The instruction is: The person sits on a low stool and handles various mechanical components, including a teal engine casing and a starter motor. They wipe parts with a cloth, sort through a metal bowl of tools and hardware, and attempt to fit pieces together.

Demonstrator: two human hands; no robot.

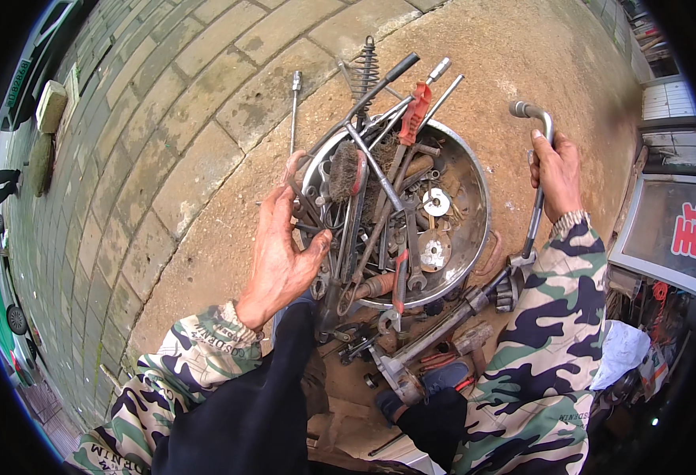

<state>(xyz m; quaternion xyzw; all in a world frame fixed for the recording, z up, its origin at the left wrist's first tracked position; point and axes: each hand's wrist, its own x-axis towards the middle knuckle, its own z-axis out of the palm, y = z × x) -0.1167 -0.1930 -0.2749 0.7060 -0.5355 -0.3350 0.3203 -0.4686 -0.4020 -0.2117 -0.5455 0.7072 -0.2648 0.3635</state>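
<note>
A bent silver-grey metal socket wrench (536,215) is tilting upright to the right of a round silver metal basin (475,194), the right hand (558,176) closing around its shaft. Well apart, the left hand (286,249) is spreading its fingers at the basin's left side; whether it is touching a tool is unclear. The basin is holding a dark-bristled brush (344,171) and a red-handled steel tool (416,111).

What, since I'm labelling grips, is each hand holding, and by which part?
The right hand holds the bent socket wrench by its shaft, below the bend. Whether the left hand grips the thin rod cannot be told.
</note>
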